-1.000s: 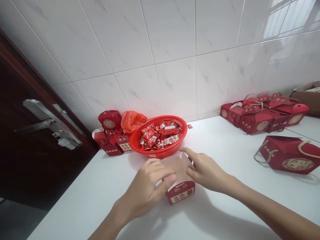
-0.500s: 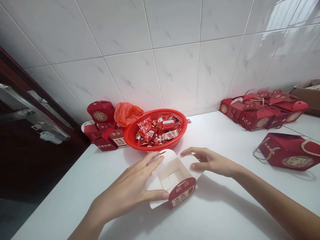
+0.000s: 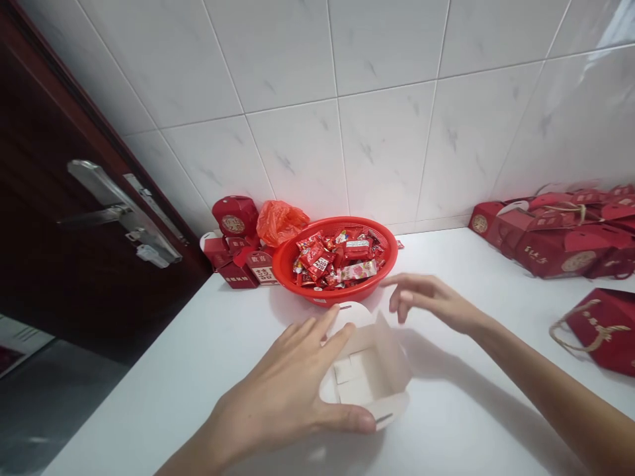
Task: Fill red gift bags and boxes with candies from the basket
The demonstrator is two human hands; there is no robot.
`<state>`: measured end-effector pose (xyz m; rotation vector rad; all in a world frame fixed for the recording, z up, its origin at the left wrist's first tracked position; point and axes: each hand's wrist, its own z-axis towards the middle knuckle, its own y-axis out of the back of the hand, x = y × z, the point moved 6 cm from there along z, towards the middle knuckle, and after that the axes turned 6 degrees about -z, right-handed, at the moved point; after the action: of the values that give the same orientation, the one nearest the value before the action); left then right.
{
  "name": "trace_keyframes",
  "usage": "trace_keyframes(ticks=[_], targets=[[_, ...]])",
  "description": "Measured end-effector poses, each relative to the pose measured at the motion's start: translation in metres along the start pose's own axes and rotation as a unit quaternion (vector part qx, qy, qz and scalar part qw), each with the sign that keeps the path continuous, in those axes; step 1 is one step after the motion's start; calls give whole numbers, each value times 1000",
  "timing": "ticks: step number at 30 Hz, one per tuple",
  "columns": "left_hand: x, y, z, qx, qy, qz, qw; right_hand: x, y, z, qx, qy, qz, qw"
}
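An open cardboard gift box (image 3: 367, 373), white inside, stands on the table with its top flaps up and no candy in it. My left hand (image 3: 292, 380) spans its left side, thumb against the front flap and fingers at the back flap. Just behind the box's right side, my right hand (image 3: 431, 301) is raised with fingers apart, holding nothing. Its fingertips are near the rim of a red plastic basket (image 3: 282, 274). Wrapped candies (image 3: 322, 261), mostly red, fill that basket.
Red gift boxes (image 3: 238, 264) and an orange-red plastic bag (image 3: 280, 223) sit left of the basket. More red boxes (image 3: 555, 244) line the wall at right, with a rope-handled box (image 3: 605, 334) in front of them. A dark door (image 3: 64, 218) is at left.
My right hand has let go of the box's right flap and moved back toward the basket. The box has turned, its front flap now tipped outward. The view has swung left.
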<state>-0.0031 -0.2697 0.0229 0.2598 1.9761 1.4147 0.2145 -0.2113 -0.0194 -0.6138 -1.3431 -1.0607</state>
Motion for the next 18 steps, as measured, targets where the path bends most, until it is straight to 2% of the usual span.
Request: trace_keyframes(ticks=[3, 5, 8, 11, 15, 18], targets=[[-6, 8, -1, -44, -23, -17, 999, 8, 28, 33, -178, 69, -79, 978], [-10, 21, 0, -89, -37, -40, 995, 12, 33, 57, -229, 97, -150, 957], [-5, 50, 11, -175, -45, -93, 979, 8, 26, 92, -201, 91, -241, 945], [24, 81, 42, -241, -5, -107, 964, 1, 23, 113, -176, 40, -316, 932], [87, 100, 110, -218, 65, -29, 973, -13, 27, 125, -154, -65, -360, 918], [128, 101, 162, -187, 105, 28, 976, -21, 29, 129, -158, -115, -360, 912]])
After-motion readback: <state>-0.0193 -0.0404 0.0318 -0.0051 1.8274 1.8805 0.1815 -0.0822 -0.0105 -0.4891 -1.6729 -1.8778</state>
